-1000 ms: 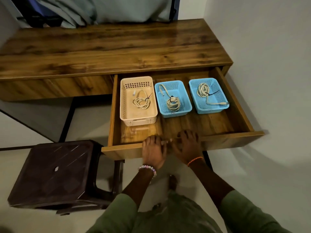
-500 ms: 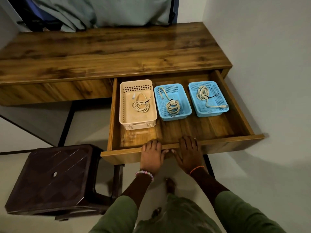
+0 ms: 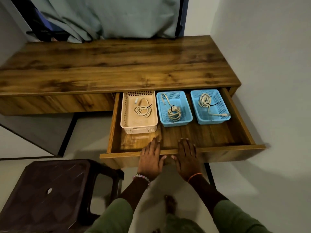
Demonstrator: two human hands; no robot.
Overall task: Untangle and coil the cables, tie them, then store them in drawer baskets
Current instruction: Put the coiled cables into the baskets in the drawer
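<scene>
The wooden drawer point(image 3: 235, 153) stands pulled out from under the desk top point(image 3: 117, 64). Three baskets sit in a row at its back. A beige basket point(image 3: 123, 115) on the left holds a coiled white cable point(image 3: 143, 111) with a black tie. The middle blue basket point(image 3: 175, 123) holds a tied coil point(image 3: 174, 113). In the right blue basket point(image 3: 212, 121) lies a third tied coil point(image 3: 204, 100), its plug end trailing. My left hand point(image 3: 151, 160) and my right hand point(image 3: 187, 158) lie side by side on the drawer's front panel, fingers over its top edge, thumbs on its face.
A dark plastic stool point(image 3: 50, 190) stands on the floor at lower left, close to the drawer's left corner. A white wall point(image 3: 269, 81) runs close along the desk's right side. A grey curtain point(image 3: 126, 17) hangs behind the desk. My bare foot point(image 3: 170, 204) is below the drawer.
The drawer has slid inward; the baskets' back rims now reach the desk's front edge. Both hands stay on the front panel and moved forward with it.
</scene>
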